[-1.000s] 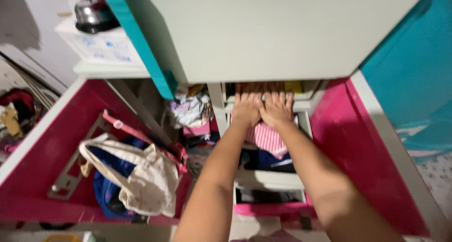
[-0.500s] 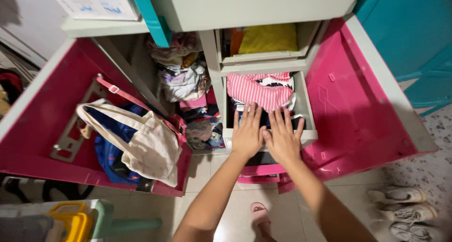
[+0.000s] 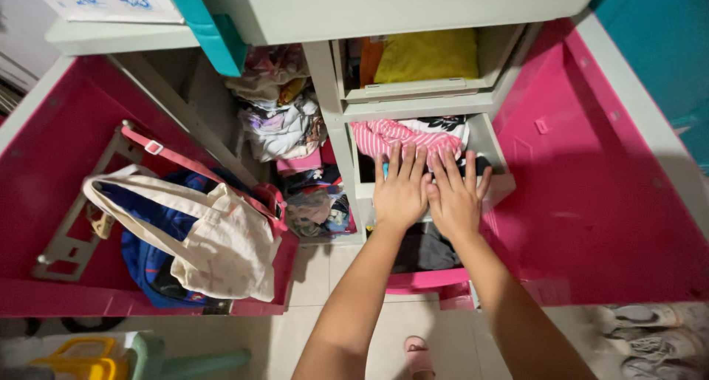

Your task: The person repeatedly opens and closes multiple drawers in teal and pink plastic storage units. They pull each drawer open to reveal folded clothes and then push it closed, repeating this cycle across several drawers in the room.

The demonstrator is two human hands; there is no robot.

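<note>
While pressed flat side by side, left hand (image 3: 399, 192) and right hand (image 3: 455, 197) lie open-palmed, fingers spread, gripping nothing, on front edge of white drawer (image 3: 493, 145). Holds pink striped cloth (image 3: 395, 138) just past fingertips, w/ yellow cloth (image 3: 428, 55) in drawer above; prob. flat for pushing, not grasping.

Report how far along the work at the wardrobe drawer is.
Done: the pink striped garment lies inside the middle drawer. In hand: the left hand and right hand lie flat, fingers spread, on the drawer's front. Left: the drawer stands open, as do the pink doors.
</note>
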